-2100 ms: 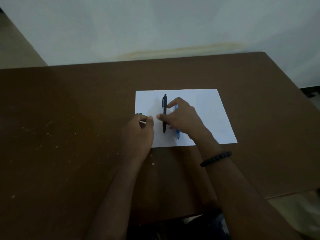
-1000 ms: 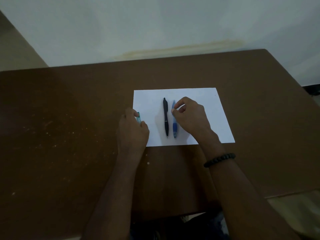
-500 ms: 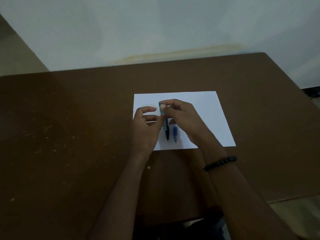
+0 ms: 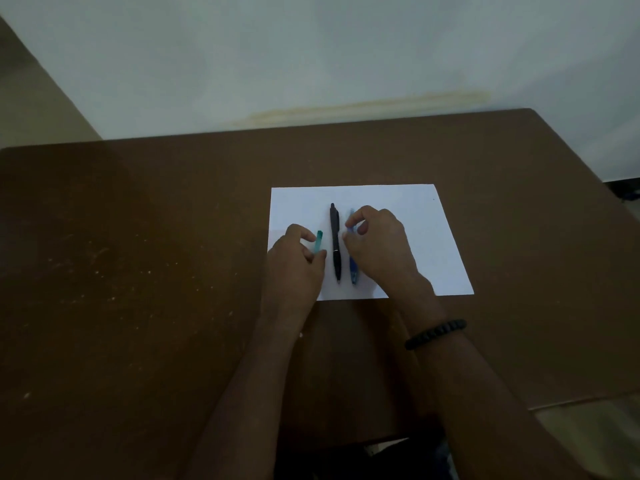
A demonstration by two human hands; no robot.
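A white sheet of paper [image 4: 408, 216] lies on the brown table [image 4: 138, 271]. A black pen [image 4: 335, 242] lies lengthwise on the sheet. Right of it lies a blue pen [image 4: 353, 271], partly hidden under my right hand [image 4: 377, 244], whose curled fingertips pinch its upper part. Left of the black pen, my left hand [image 4: 294, 268] holds a teal pen [image 4: 318, 242] between thumb and fingers; only its upper end shows.
A pale wall rises behind the table's far edge. The table's right edge and a strip of floor show at the right. A dark bead bracelet [image 4: 435, 333] sits on my right wrist.
Half a second ago both hands met over the black pen with the teal pen. Now they have parted: the left hand holds the teal pen at left, the right hand is on the blue pen.
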